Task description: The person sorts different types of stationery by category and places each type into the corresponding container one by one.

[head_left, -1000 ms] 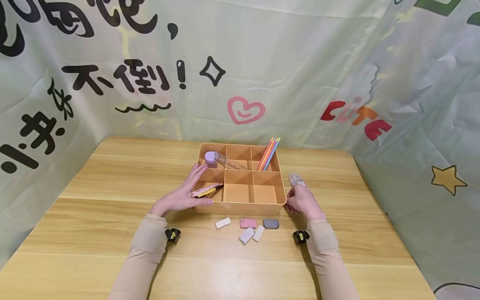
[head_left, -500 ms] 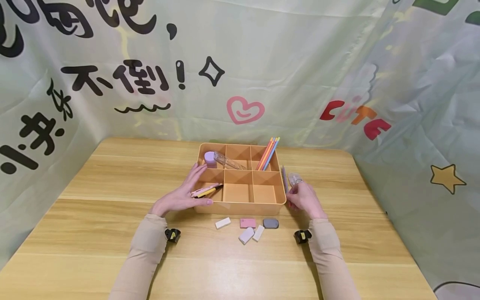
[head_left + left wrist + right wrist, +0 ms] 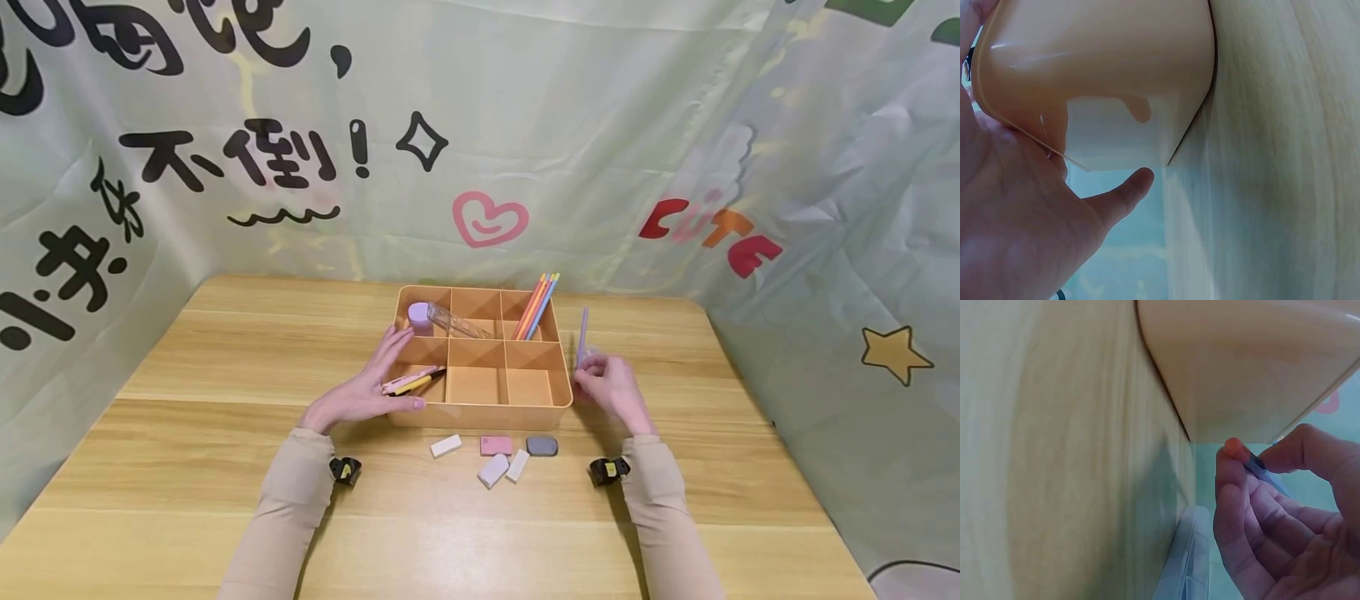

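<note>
Sorting stage: the right hand (image 3: 611, 390) pinches 1 purple pencil (image 3: 582, 335) upright, just right of the orange organizer (image 3: 480, 410). The left hand (image 3: 360, 392), fingers relaxed, steadies its left wall. Next, probably: tilt the pencil into the back-right compartment beside the coloured pencils (image 3: 537, 308).

Organizer tray (image 3: 480, 412): plain peach-orange; table (image 3: 187, 467): light wood grain; pencil (image 3: 582, 335) in the right hand (image 3: 611, 390): lilac. In the tray: lilac cap (image 3: 419, 315), pink and yellow-black pens (image 3: 414, 382), pencils (image 3: 537, 307) in orange, pink, yellow and blue. Erasers: white (image 3: 446, 446), pink (image 3: 496, 446), grey (image 3: 542, 446); sleeves (image 3: 281, 508) beige; backdrop (image 3: 525, 125) pale green, with black characters and a pink heart (image 3: 491, 220).
</note>
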Motion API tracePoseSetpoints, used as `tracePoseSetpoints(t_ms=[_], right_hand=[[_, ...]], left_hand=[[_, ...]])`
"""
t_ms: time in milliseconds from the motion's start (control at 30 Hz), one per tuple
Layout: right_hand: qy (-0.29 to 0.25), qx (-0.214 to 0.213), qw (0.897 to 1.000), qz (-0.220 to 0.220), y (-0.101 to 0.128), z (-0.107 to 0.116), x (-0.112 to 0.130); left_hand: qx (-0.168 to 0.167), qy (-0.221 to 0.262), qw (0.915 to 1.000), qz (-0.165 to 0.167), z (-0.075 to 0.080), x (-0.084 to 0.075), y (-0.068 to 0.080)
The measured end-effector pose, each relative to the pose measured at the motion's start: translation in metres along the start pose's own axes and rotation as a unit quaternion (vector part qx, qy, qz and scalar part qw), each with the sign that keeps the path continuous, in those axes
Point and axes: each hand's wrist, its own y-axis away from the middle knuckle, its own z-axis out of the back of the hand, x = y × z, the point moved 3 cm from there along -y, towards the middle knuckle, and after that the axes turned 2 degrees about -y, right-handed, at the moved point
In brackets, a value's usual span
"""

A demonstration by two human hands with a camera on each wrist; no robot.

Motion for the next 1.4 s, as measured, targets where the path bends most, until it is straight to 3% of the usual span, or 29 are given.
tracePoseSetpoints(t_ms=[267,700,1067,1400], right_hand=[[-0.063,-0.023,0.998,0.013,-0.001,0.005,0.002],[-0.137,-0.052,0.989,-0.004,0.000,0.007,0.003],[-0.221,-0.111,0.969,0.024,-0.001,0.009,0.003],[-0.258,-0.193,0.945,0.047,0.001,0.016,0.005]], left_hand=[[0.002,-0.001,1.0000,-0.002,0.000,0.000,0.001],[0.000,0.001,1.0000,-0.005,0.000,0.001,0.000],[0.001,-0.001,1.0000,-0.006,0.000,0.000,0.000],[-0.002,0.002,1.0000,-0.008,0.000,0.000,0.000]])
